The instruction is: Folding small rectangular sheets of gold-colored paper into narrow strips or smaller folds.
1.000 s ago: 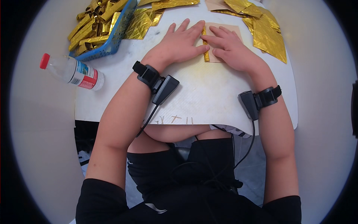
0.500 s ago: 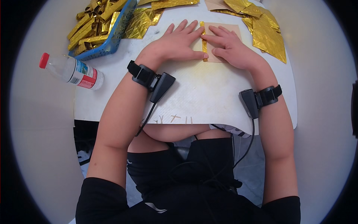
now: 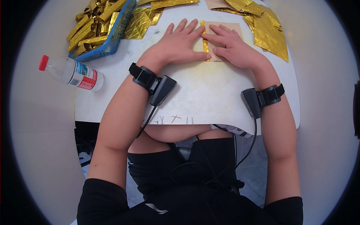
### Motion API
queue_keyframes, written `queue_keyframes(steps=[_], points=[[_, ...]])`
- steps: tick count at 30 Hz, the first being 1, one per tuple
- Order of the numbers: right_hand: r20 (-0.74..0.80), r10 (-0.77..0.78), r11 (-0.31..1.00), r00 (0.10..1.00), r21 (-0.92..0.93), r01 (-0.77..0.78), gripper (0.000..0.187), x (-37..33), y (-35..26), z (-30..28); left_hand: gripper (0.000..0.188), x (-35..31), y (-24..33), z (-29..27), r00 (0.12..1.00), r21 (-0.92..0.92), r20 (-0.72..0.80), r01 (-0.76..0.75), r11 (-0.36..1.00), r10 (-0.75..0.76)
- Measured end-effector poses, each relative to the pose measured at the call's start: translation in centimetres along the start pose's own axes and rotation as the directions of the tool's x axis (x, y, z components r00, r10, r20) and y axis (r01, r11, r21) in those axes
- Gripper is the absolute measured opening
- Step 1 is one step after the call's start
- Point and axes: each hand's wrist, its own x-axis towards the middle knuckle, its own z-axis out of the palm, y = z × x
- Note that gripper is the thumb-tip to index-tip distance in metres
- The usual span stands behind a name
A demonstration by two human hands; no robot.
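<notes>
- The sheet lies on the table, well in from the near edge and somewhat right of the middle, plain tan face up.
- Along its left side runs a narrow gold strip, its long axis pointing away from the person, roughly square to the table's near edge.
- The strip lies between the hands: to the right of the left hand and to the left of the right hand.
- The left hand is palm down, fingers spread, its palm on the table; the index tip is by the strip's far part and the thumb tip is at its near end.
- The right hand is spread flat over the tan part, its index tip meeting the strip about midway along.
- Both hands reach the strip, so neither is clearly nearer; the right covers far more of the sheet. No pinch shows, and how hard they press I cannot tell.
- Toward the table's far left corner, a blue basket holds gold rolls; gold sheets lie just beside it.
- More gold sheets are piled at the far right corner.
- A red-capped bottle is by the left edge.
</notes>
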Motion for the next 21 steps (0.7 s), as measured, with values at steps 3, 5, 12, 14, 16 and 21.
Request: queue_keyframes(steps=[3,5,12,14,16,21], points=[[-0.006,-0.008,1.0,1.0,0.001,0.008,0.059,0.1,0.0,0.1,0.105,-0.1,-0.1,0.0,1.0,0.004,0.002,0.001,1.0,-0.001],[-0.003,-0.006,1.0,1.0,0.001,0.006,0.058,0.1,0.0,0.1,0.105,0.0,-0.1,0.1,1.0,0.004,-0.002,0.002,1.0,-0.002],[-0.001,0.009,1.0,1.0,0.006,-0.009,0.055,0.0,-0.3,-0.1,0.12,0.8,-0.6,-0.4,0.999,0.006,0.029,0.017,1.0,-0.017],[-0.001,-0.012,1.0,1.0,0.017,0.012,0.054,0.1,-0.3,-0.3,0.127,1.5,-0.7,-0.8,0.998,0.018,0.051,0.034,0.999,-0.035],[0.0,0.002,1.0,1.0,0.028,-0.002,0.055,0.0,-0.4,-0.3,0.14,2.2,-0.5,-1.3,0.987,0.016,0.149,0.057,0.998,-0.059],[-0.002,0.013,0.999,1.0,0.051,-0.013,0.056,-0.1,-0.2,-0.2,0.148,2.9,-0.2,-2.0,0.966,0.021,0.244,0.089,0.996,-0.091]])
